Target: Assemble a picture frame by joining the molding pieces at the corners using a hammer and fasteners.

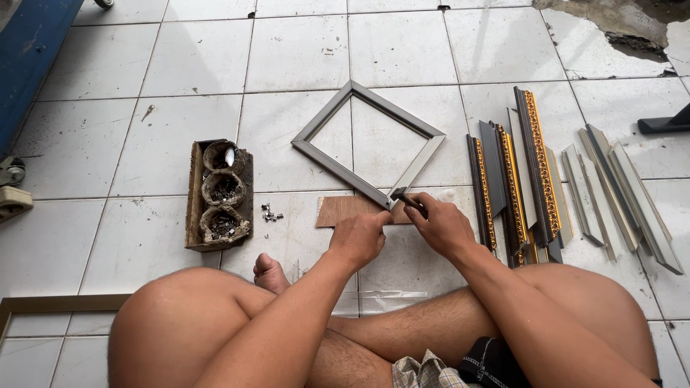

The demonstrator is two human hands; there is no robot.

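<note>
Outdoors or in a bare work area, by the look of it: floor of large white glazed tiles (302, 50) with dark grout lines, scuffed and stained in spots. Broken, crumbled patch of grey concrete (618, 21) at top right. Blue painted panel (32, 50) along the top left edge. Black bar-shaped object (665, 122) at the right edge.

Seated cross-legged on the tiles, bare knees at bottom of view, toes showing between them.

Grey square frame (368, 142) flat on the floor, turned like a diamond, nearest corner resting on a brown board (345, 210). Left hand (359, 237) clenched at that corner, just beside the frame; what it grips, cannot tell. Right hand (440, 226) closed around a small dark tool (406, 199), tip touching the frame's nearest corner.

Left of the frame: worn wooden tray (195, 197) with 3 round cups of small metal bits. A few loose metal pieces (271, 213) on the tile between tray and board.

Right of the hands: bundle of dark moulding strips with gold ornament (512, 183), laid side by side. Further right, several plain grey strips (625, 197), fanned out, apart from the gold bundle.

Corner of another frame (43, 305), olive-coloured, at bottom left. Clear plastic sheet (381, 298) under the shins.
</note>
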